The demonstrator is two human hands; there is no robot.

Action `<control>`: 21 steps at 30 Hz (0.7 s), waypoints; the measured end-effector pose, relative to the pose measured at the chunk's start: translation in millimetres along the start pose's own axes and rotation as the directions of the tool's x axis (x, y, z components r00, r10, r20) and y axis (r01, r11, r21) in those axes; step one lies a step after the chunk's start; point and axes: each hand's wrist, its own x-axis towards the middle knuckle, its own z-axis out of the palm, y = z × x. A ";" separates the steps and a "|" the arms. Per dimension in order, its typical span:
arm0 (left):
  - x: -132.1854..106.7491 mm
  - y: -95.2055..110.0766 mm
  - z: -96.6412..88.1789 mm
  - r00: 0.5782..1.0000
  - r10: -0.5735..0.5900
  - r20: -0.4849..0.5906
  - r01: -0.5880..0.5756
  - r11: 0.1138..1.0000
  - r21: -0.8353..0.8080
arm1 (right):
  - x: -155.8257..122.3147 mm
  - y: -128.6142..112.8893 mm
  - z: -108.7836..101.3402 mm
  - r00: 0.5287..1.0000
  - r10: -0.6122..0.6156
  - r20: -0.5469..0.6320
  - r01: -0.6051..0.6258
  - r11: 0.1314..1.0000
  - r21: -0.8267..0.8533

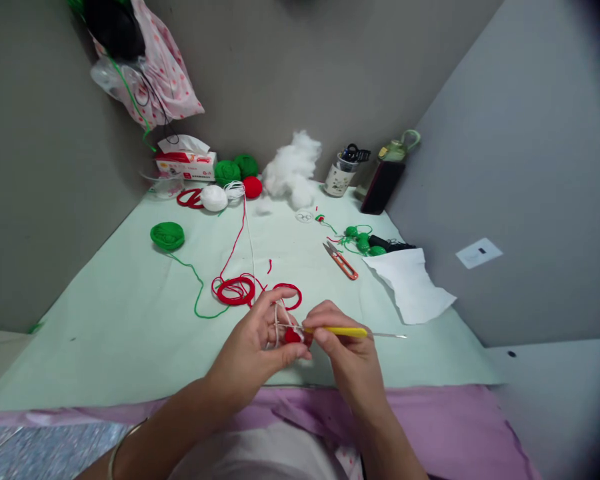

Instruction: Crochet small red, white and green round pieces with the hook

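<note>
My left hand (pixel 260 340) pinches a small red crochet piece (pixel 293 335) with white yarn at its edge, and white yarn loops over its raised fingers. My right hand (pixel 347 347) grips a crochet hook (pixel 343 331) by its yellow handle. The hook's thin tip reaches left to the red piece and the white strand; its other metal end points right. Just beyond my hands lie a red yarn ring (pixel 236 291) and a second red ring (pixel 294 297), the latter partly behind my left fingers. The white strand runs back toward a white yarn ball (pixel 214 198).
Orange-handled snips (pixel 343 261) lie right of centre, near green balls (pixel 363 243) and a white paper sheet (pixel 411 283). A green yarn ball (pixel 167 236) sits left. Along the back stand a tissue box (pixel 187 165), white stuffing (pixel 293 170), a pen cup (pixel 338 177) and a dark phone (pixel 383 188).
</note>
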 end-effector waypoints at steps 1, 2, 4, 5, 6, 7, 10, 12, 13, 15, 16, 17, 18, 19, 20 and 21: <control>0.1 1.0 0.2 1.000 0.008 -0.025 -0.008 1.000 -0.006 | -0.4 0.4 1.2 1.000 0.016 0.013 -0.016 1.000 0.021; 0.2 1.7 0.4 0.999 0.013 -0.044 -0.013 1.000 -0.003 | -0.8 0.2 2.4 0.999 0.039 0.028 -0.040 0.999 0.034; 0.6 2.4 0.8 0.998 0.003 -0.059 -0.002 1.000 0.018 | -1.1 -1.6 4.0 0.994 0.091 0.054 -0.094 0.995 0.038; 0.8 2.3 1.0 0.998 -0.002 -0.058 0.004 0.999 0.032 | -1.1 -2.8 4.4 0.991 0.117 0.062 -0.119 0.992 0.032; 0.9 2.0 1.1 0.998 -0.004 -0.059 0.007 0.999 0.051 | -1.1 -3.9 4.5 0.988 0.136 0.070 -0.138 0.990 0.016; 0.9 1.4 1.1 0.998 -0.002 -0.065 0.007 0.997 0.072 | -1.0 -4.7 4.5 0.986 0.149 0.072 -0.148 0.989 -0.009; 0.3 -0.5 -0.5 0.998 0.006 -0.070 0.001 0.995 0.097 | -0.1 -5.0 4.1 0.989 0.144 0.033 -0.141 0.987 -0.080; 0.0 -1.5 -2.8 0.999 -0.015 -0.033 0.016 0.999 0.035 | 0.7 -3.8 4.0 0.992 0.125 -0.006 -0.125 0.991 -0.050; 0.0 -1.8 -4.1 1.000 -0.024 -0.013 0.024 1.000 -0.003 | 1.2 -3.2 4.0 0.993 0.118 -0.015 -0.118 0.993 -0.017; 0.2 -2.1 -5.8 1.000 -0.024 -0.006 0.024 0.999 -0.048 | 1.9 -2.7 3.8 0.994 0.110 -0.007 -0.110 0.994 0.016; 0.3 -2.2 -6.1 1.000 -0.018 -0.016 0.017 0.999 -0.050 | 2.0 -2.9 3.7 0.994 0.105 0.001 -0.105 0.994 -0.004; 0.4 -2.5 -5.8 1.000 -0.009 -0.029 0.007 0.999 -0.047 | 1.9 -3.3 3.7 0.995 0.098 0.008 -0.098 0.994 -0.043; 0.5 -3.0 -5.1 0.999 -0.002 -0.039 0.000 0.999 -0.043 | 1.6 -3.9 3.7 0.996 0.086 0.010 -0.084 0.992 -0.091; 0.4 -3.8 -4.2 0.999 0.000 -0.043 -0.001 0.999 -0.037 | 1.2 -4.5 3.7 0.998 0.067 0.009 -0.065 0.988 -0.139; 0.4 -4.5 -3.3 0.999 -0.003 -0.040 0.002 1.000 -0.029 | 0.7 -4.9 3.7 0.999 0.042 0.006 -0.040 0.982 -0.182; 0.3 -5.1 -3.0 1.000 -0.011 -0.028 0.010 1.000 -0.017 | 0.2 -5.1 3.3 1.000 0.012 0.001 -0.011 0.976 -0.216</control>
